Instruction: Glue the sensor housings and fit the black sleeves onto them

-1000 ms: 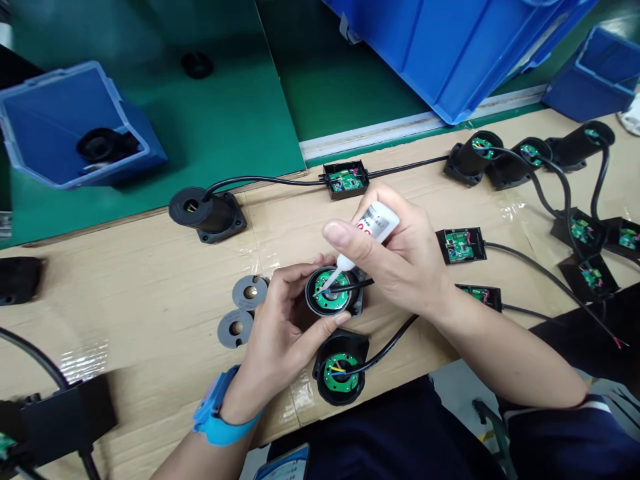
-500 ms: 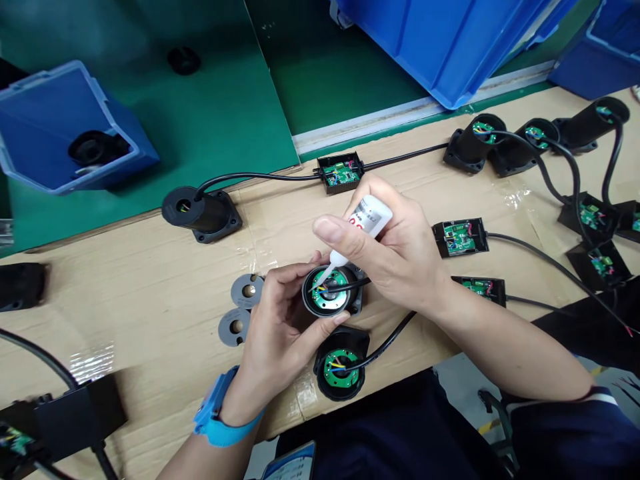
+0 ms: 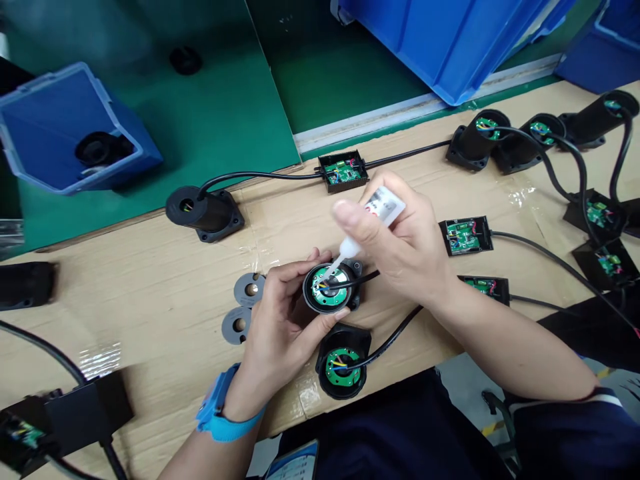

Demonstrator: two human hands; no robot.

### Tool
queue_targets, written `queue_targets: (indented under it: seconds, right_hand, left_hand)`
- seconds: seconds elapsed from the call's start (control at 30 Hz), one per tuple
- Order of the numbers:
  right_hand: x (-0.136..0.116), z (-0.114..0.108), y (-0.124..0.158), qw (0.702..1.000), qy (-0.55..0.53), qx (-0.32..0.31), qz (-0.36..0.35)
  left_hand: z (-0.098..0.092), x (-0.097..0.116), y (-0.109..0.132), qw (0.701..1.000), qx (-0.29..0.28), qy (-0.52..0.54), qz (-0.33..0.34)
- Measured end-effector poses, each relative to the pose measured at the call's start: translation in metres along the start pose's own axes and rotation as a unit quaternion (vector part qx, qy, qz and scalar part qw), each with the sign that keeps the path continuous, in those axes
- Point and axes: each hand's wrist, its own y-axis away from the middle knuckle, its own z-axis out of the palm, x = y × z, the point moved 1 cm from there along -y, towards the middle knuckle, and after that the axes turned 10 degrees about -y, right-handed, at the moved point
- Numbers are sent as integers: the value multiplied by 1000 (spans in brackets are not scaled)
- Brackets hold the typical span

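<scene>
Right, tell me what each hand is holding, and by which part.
The left hand holds a black tube around its side, near the open rim. The right hand grips a white bottle by its body, nozzle angled down.

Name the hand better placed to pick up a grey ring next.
Probably the left hand: it is beside the grey rings, though it holds the black housing. The right hand is farther off and grips the white bottle.
</scene>
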Motion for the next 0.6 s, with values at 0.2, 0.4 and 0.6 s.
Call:
queue_targets:
  seconds: [0.2, 0.4, 0.6]
  right_hand:
    - [8, -15, -10, 972, -182, 117, 86]
    - [-4, -10, -46, 966, -215, 78, 121]
    - [32, 48, -137, 987, -149, -38, 50]
  left_hand:
    - [-8, 1, -6, 993, -44, -101, 30]
    - [-77, 15, 33, 931, 140, -326, 91]
    - [-99, -14, 71, 902, 140, -406, 52]
